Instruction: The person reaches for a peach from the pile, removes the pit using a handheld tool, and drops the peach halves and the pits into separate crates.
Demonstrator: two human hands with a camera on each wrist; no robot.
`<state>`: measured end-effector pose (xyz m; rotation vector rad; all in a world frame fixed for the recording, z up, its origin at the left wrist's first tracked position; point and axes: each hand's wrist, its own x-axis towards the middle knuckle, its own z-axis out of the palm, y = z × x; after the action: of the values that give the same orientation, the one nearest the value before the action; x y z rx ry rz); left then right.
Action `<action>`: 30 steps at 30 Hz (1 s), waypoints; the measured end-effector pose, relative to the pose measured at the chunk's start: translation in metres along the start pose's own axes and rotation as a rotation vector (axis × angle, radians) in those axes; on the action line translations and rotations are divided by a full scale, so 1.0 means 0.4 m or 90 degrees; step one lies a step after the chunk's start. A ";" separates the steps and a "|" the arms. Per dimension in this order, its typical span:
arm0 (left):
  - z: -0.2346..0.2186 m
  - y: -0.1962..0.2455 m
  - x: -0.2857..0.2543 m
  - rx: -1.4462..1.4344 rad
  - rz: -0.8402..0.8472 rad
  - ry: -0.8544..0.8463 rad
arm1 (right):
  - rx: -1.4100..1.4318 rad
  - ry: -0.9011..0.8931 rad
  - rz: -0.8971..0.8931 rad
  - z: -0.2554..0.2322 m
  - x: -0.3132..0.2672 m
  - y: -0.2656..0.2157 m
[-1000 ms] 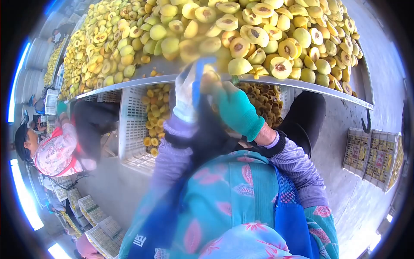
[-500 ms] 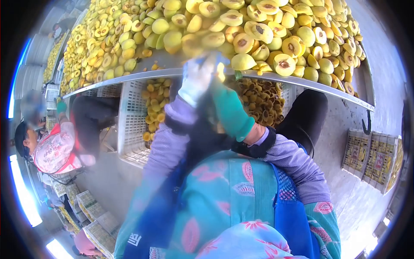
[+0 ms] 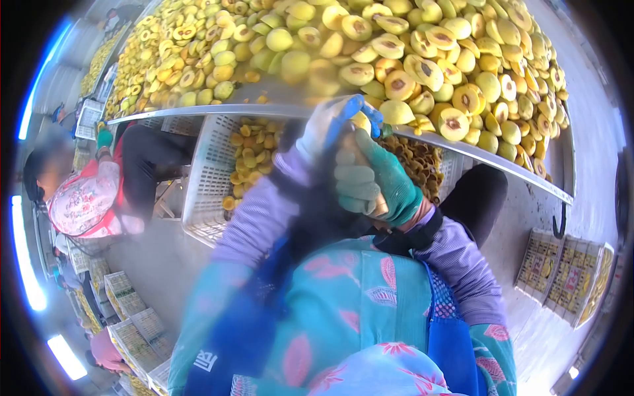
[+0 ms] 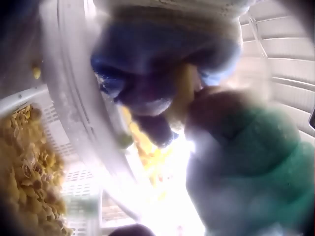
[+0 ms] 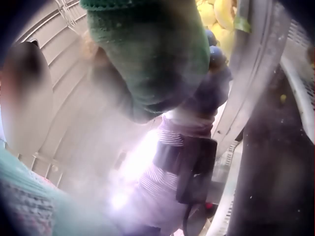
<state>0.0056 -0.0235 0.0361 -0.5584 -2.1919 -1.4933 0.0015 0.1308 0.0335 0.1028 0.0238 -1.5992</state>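
Observation:
My left hand (image 3: 330, 124), in a white glove with blue fingers, pinches a yellow fruit (image 3: 361, 122) near the table's front edge. In the left wrist view the blue fingers of this hand (image 4: 147, 69) curl over a pale yellow piece (image 4: 184, 93). Just right of and below it, my green-gloved right hand (image 3: 382, 177) has its fingers curled round a tan, handle-like thing (image 3: 381, 204); its far end is hidden between the hands. The right wrist view shows the back of the green glove (image 5: 147, 59), which hides its grip.
Halved yellow fruit (image 3: 422, 69) heaps the metal-edged table (image 3: 264, 111). Under the edge stand a white crate (image 3: 210, 171) of fruit pieces and another holding brown pieces (image 3: 422, 165). A seated person (image 3: 86, 198) is at the left; stacked crates (image 3: 564, 274) stand at the right.
The head view has shifted, so table and crates appear displaced. My right hand has turned, bringing its curled fingers and the tan thing into sight. The left hand's blue fingers show more clearly round the fruit.

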 end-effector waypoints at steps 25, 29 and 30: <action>-0.132 -0.038 0.003 0.239 -0.126 0.083 | -1.620 0.457 -0.859 -0.147 0.089 -0.080; -0.010 0.021 -0.034 0.187 -0.153 0.187 | -1.207 0.424 -0.682 -0.029 0.057 -0.016; 0.001 0.014 -0.037 0.213 -0.131 0.179 | -1.239 0.438 -0.688 -0.051 0.056 -0.012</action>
<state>0.0209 -0.0225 0.0319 -0.0113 -2.2519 -1.1747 -0.0029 0.1102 0.0110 -1.0218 2.3933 -1.7536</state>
